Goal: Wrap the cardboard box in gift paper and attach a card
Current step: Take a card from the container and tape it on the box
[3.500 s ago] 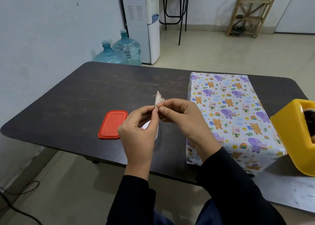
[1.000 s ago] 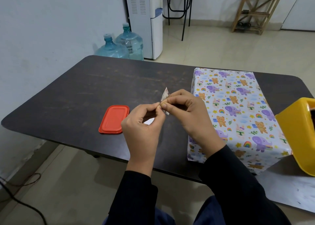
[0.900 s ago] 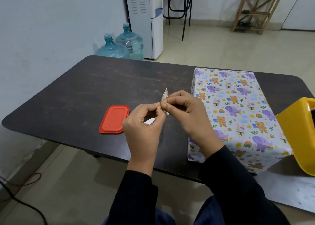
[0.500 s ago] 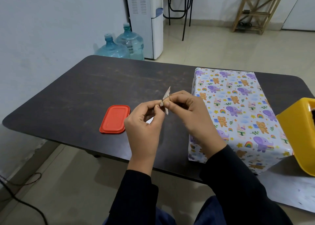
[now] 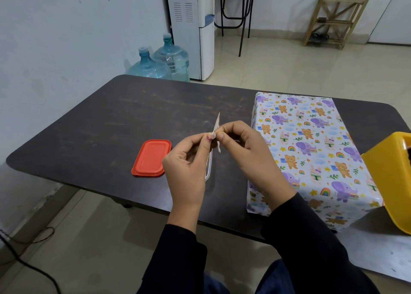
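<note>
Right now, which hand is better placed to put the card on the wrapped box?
Probably right. The right hand pinches the card and is beside the box; the left hand, also pinching it, is farther off, near the red lid.

At the right edge of the tabletop [image 5: 111,126] the yellow container [image 5: 388,182] runs out of frame (its dark contents unreadable to us); we cannot read the card [image 5: 217,122], turned edge-on.
</note>
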